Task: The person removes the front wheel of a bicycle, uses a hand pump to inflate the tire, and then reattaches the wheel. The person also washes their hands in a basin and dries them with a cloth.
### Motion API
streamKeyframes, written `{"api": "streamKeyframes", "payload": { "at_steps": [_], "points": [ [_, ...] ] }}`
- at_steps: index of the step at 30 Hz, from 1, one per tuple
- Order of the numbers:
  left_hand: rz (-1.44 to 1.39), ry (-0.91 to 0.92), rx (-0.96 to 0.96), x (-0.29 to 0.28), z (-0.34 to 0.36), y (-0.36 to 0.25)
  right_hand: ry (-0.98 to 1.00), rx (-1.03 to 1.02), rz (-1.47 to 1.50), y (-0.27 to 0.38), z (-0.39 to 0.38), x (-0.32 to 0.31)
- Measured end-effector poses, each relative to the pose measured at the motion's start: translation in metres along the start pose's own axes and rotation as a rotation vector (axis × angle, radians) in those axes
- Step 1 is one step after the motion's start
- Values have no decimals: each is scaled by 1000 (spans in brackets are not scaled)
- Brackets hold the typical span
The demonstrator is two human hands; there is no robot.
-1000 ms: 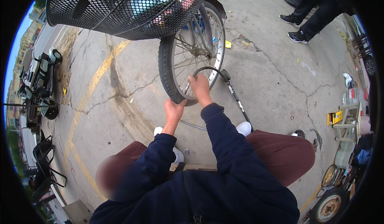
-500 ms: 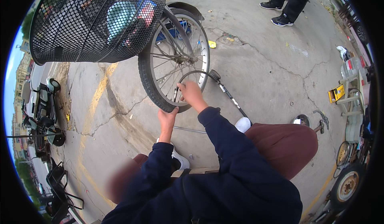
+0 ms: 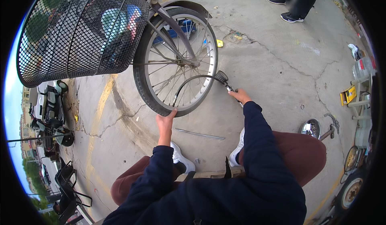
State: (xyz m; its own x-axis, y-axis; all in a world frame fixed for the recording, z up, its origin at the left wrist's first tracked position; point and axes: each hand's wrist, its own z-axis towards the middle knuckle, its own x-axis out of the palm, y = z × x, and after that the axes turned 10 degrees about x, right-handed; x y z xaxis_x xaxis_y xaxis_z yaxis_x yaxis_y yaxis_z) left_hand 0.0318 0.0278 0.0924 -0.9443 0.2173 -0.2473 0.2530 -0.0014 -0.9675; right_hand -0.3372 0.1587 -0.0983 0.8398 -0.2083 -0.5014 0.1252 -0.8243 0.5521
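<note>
A bicycle's front wheel, with its black tyre (image 3: 141, 84) and silver rim, stands in front of me. At its lowest part my left hand (image 3: 165, 124) is closed on the tyre, thumb up against the rim. To the right of the wheel my right hand (image 3: 240, 96) is wrapped round the grip of a tyre inflator with a round gauge (image 3: 221, 76) on it. From the inflator a black hose (image 3: 197, 77) arcs across the spokes down to the rim above my left thumb. Whether its end sits on the valve is too small to tell.
A black mesh basket (image 3: 76, 36) with bags in it juts out at upper left. A thin metal rod (image 3: 199, 133) lies between my shoes. Right of my knee are a metal bowl (image 3: 311, 127) and a hammer (image 3: 327, 133). Another person's legs (image 3: 295, 2) stand at the far right.
My right hand has left the hose end at the rim and moved right, taking hold of the inflator. My left hand stays on the tyre. The inflator's handle has swung up off my right shoe.
</note>
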Motion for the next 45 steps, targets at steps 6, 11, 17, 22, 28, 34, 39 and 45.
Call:
{"api": "streamKeyframes", "payload": {
  "at_steps": [6,11,17,22,28,34,39,45],
  "points": [
    [35,-13,3,-3,7,6,293,62,153,13,-17,-29],
    [-21,-14,37,-2,10,11,416,-51,264,9,-17,-37],
    [-28,-36,50,1,9,12,295,-107,255,0,-10,-47],
    [-3,-45,32,2,8,10,257,-123,176,-3,-7,-49],
    [-54,-53,18,3,7,11,175,-67,90,-10,4,-44],
    [-39,-29,-4,-1,9,18,81,-126,113,-15,0,-44],
    [-31,-16,7,-2,10,19,1,-141,174,-15,-8,-41],
    [-58,-9,23,-1,11,22,-30,-163,193,-15,-9,-41]
  ]
}}
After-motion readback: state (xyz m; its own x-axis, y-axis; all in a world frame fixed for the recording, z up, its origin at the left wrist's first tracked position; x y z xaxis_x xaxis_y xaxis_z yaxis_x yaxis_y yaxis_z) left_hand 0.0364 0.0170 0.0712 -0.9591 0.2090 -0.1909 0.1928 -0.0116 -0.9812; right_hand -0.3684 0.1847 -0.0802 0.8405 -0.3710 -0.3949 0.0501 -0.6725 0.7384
